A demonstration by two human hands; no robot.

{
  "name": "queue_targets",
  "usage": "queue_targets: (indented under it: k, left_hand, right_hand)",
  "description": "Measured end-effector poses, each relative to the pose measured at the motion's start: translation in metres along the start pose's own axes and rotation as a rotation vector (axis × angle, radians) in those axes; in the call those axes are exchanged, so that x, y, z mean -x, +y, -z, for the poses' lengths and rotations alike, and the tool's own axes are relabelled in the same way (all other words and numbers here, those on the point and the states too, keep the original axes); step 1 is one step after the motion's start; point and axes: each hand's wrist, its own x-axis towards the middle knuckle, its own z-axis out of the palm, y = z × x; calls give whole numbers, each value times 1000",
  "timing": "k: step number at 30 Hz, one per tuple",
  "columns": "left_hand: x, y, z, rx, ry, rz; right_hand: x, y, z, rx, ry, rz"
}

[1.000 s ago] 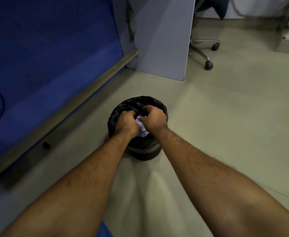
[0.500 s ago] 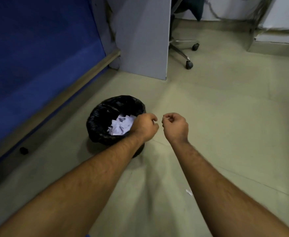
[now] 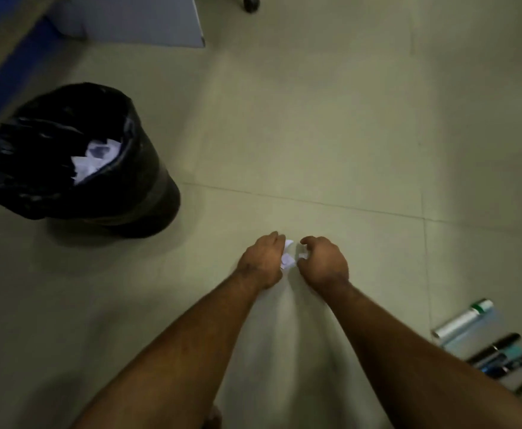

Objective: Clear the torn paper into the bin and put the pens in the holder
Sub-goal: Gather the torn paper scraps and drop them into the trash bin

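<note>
The bin (image 3: pixel 77 162) is set on the floor (image 3: pixel 315 134) at the far left, with torn paper (image 3: pixel 94 159) inside. Pens (image 3: pixel 501 356) are laid at the near right, seemingly beside a tube (image 3: pixel 462 322).

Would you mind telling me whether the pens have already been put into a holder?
No, the pens lie loose on the floor at the lower right, and no holder is in view.
</note>
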Motion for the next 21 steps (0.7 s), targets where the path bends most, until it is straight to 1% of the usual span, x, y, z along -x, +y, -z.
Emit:
queue_targets:
  k: [2,4,7,9,16,21]
  left_hand:
    - [-3,-1,-10,-35,24,-28]
    - [-6,5,-16,-58,60,-11]
    - [-8,17,-22,-110,112,9]
    - [-6,25,-24,-137,119,16]
    - [-2,36,-30,-92,93,100]
    - [-3,35,-29,-28,128,141]
  right_hand:
    - [3,10,-5,62,60,18]
    - [4,18,-9,85,83,23]
    - [5,21,-13,104,71,44]
    - [6,22,-15,114,74,61]
    - [2,24,-19,133,80,136]
    - [0,23,-24,182,94,150]
